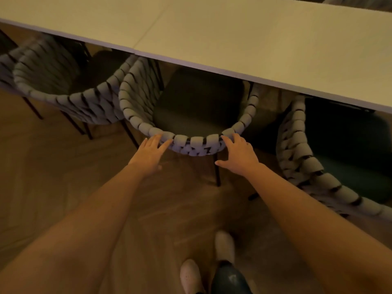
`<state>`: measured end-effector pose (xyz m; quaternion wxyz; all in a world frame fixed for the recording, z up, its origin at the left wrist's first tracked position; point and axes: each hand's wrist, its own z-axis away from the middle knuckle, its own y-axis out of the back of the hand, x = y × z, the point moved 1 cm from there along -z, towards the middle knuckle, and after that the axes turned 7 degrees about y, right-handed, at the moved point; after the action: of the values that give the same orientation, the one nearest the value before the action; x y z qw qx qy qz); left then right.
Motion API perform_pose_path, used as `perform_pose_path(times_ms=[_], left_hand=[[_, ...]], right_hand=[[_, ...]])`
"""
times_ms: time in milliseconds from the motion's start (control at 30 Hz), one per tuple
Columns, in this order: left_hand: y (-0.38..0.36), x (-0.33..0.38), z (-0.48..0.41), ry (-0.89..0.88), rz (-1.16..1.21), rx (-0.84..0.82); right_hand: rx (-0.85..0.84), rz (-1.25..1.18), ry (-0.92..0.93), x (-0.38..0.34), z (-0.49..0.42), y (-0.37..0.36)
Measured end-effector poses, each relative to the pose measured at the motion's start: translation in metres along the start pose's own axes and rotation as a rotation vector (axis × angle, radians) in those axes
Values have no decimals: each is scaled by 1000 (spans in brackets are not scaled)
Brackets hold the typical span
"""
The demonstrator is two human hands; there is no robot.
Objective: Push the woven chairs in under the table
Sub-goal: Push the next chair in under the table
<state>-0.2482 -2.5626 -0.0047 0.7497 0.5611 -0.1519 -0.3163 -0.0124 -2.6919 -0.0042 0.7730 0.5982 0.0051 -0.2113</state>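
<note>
Woven chair (191, 143) backrest rim touching fingers (164, 143) of both open hands.

The tabletop (254, 39) hides the front of the middle chair (197, 143); the right chair (307, 166) and left chair (63, 90) are cut off by the frame edges.

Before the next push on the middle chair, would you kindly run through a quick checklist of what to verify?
1. Left hand on the middle chair back rim: ok, fingertips touching.
2. Right hand on the same rim: ok, open, not gripping.
3. Seat heading under the table edge: ok, front part already beneath.
4. Gap to the left chair: not ok, the woven rims appear to touch.
5. Gap to the right chair: ok, apart.
6. Front legs free under the table: cannot tell, hidden.
</note>
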Motion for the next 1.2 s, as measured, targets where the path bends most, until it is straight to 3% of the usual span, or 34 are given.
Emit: perform_pose_path(times_ms=[167, 300, 567, 767, 1000, 1200], left_hand=[[10, -44, -57, -21, -74, -34], [11, -67, -97, -47, -183, -107], [-16, -120, -171, -199, -303, -260], [-36, -147, -211, -408, -343, -181], [-42, -149, -196, -439, -278, -74], [-47, -144, -167, -465, -314, -98]], right_hand=[[-34, 143, 80, -24, -69, -6], [-165, 226, 109, -36, -108, -13], [-326, 221, -27, -76, -142, -39], [-176, 272, -241, -98, -147, -65], [-137, 208, -347, -114, -137, -76], [-105, 157, -400, -128, -99, -94]])
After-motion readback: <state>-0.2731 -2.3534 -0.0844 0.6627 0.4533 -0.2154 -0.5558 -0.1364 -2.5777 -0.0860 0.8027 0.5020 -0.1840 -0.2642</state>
